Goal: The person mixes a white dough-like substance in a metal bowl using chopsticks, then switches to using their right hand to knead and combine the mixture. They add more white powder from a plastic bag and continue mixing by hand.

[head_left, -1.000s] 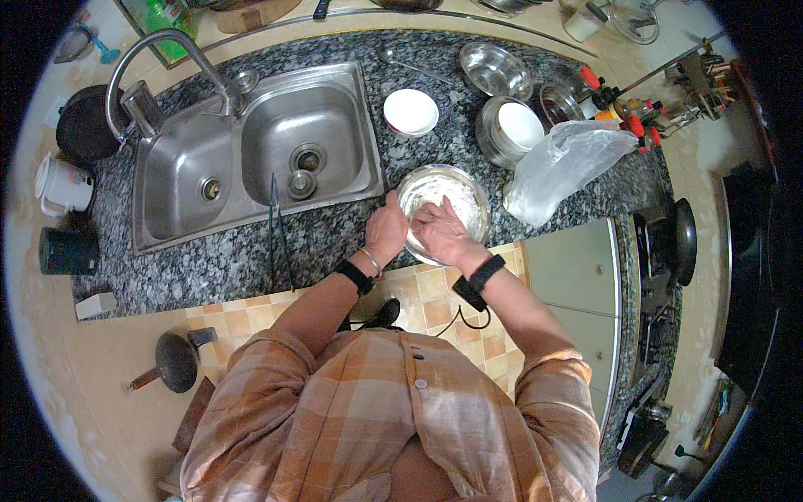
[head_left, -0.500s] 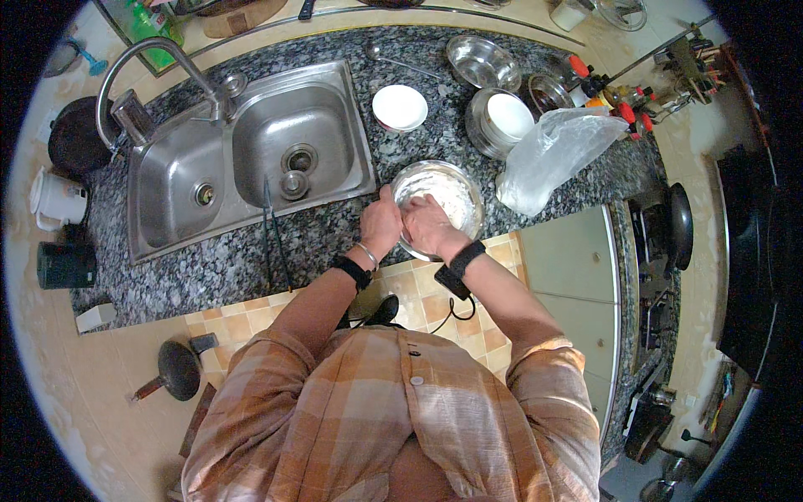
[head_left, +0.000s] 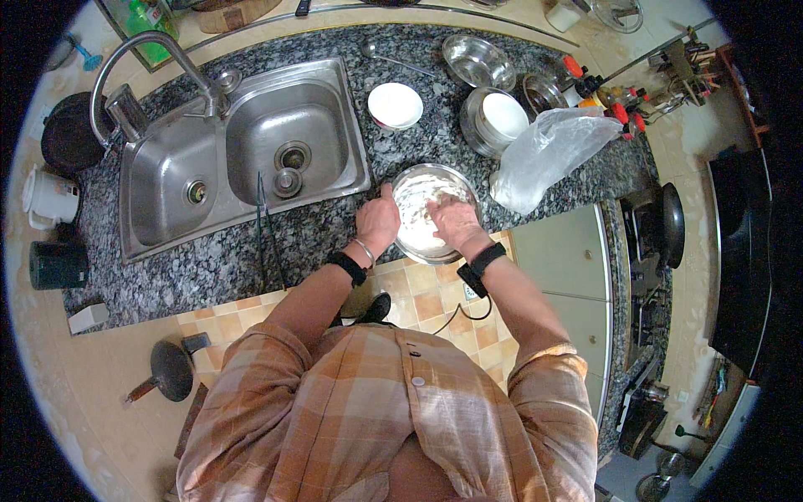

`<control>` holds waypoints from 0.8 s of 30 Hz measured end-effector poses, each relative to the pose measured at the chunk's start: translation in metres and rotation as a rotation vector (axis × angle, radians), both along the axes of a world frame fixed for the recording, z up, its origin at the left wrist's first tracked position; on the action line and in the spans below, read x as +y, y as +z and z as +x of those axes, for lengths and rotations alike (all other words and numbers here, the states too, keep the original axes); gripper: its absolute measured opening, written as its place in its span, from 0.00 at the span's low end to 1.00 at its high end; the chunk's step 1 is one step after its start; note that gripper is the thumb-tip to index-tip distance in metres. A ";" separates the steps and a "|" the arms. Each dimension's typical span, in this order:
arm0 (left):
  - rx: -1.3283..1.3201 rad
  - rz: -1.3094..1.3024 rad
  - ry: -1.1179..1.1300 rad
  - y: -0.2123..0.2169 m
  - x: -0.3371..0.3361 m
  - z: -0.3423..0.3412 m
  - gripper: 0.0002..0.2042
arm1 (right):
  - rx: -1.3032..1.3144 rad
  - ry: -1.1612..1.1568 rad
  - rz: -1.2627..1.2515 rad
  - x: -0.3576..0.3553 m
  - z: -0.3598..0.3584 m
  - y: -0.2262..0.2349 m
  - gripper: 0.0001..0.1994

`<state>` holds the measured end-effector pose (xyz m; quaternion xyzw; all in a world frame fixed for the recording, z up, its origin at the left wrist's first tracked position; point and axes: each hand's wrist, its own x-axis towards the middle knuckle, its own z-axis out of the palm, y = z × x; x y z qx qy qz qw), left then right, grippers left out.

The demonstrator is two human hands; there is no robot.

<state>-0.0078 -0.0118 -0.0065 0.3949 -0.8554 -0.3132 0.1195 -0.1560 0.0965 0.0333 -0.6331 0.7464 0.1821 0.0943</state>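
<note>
Evidently the wide metal bowl (head_left: pixel 470 181) sits at the front edge of the counter (head_left: pixel 209 263), right of the sink (head_left: pixel 176 217), so that both arms can reach it comfortably. From where I stand, the left hand (head_left: pixel 378 223) has its grip closed over the bowl's left rim, thumb along the edge, probably to stop the bowl sliding. The right hand (head_left: pixel 457 222) reaches over the opposite side, fingers down in a pale, floury mixture (head_left: pixel 418 194); whether that grip pinches anything or is loose, I cannot tell. A white bowl (head_left: pixel 396 105) stands behind, and the crumpled clear plastic bag (head_left: pixel 548 163) lies just to the right, both seemingly put aside to leave elbow room. Dark tongs (head_left: pixel 262 222) lie over the sink's front edge, perhaps so that their tips drain. As for writing, the green bottle (head_left: pixel 149 21) on the ledge carries a label too small to read from here, and the red-capped bottles (head_left: pixel 621 115) at the right show no legible lettering either.
</note>
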 end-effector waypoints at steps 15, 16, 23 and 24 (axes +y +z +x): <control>0.048 -0.029 -0.013 -0.001 0.001 0.003 0.16 | -0.203 -0.195 -0.242 0.005 0.018 0.020 0.19; 0.057 -0.036 -0.014 -0.001 0.002 0.003 0.16 | -0.199 -0.184 -0.191 0.005 0.019 0.013 0.18; 0.022 -0.018 -0.026 0.000 0.000 0.002 0.15 | -0.152 -0.114 -0.136 -0.007 0.024 -0.024 0.13; 0.015 -0.011 -0.037 0.000 -0.001 0.002 0.14 | -0.221 -0.144 -0.163 -0.002 0.022 -0.021 0.14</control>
